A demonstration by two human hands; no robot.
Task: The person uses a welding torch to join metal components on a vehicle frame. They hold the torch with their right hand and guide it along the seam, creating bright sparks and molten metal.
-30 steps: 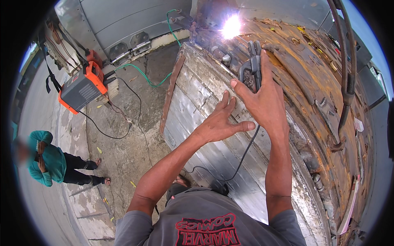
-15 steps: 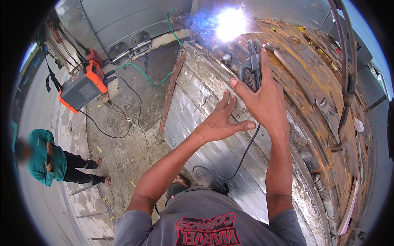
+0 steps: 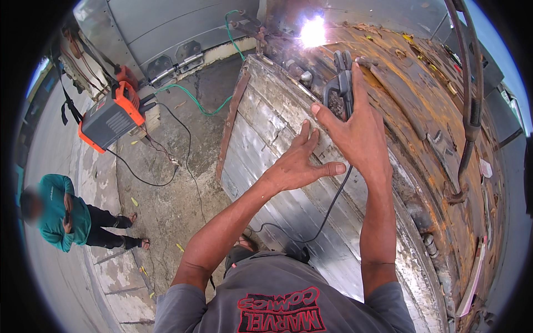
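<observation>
My right hand [image 3: 358,133] grips a black welding electrode holder [image 3: 344,80], its thumb and forefinger along the sides. Beyond it a bright welding arc [image 3: 312,32] glows at the far edge of a rusty plate bed [image 3: 400,77], hiding the rod's tip. My left hand [image 3: 300,164] lies with fingers and thumb spread on the weathered silver plank panel [image 3: 266,122], just left of and below my right hand. A black cable [image 3: 326,219] runs down from the holder across the panel.
An orange-and-dark welding machine [image 3: 111,119] sits upper left with green and black cables. A person in a teal top [image 3: 66,216] stands at lower left on concrete [image 3: 166,233], holding a small dark object. A bent metal bar [image 3: 471,127] rises at the right, over rust and debris.
The arc flared half a second ago and is smaller now. My right hand and holder have shifted slightly toward the far side. The person's hands have lowered a little since a second ago.
</observation>
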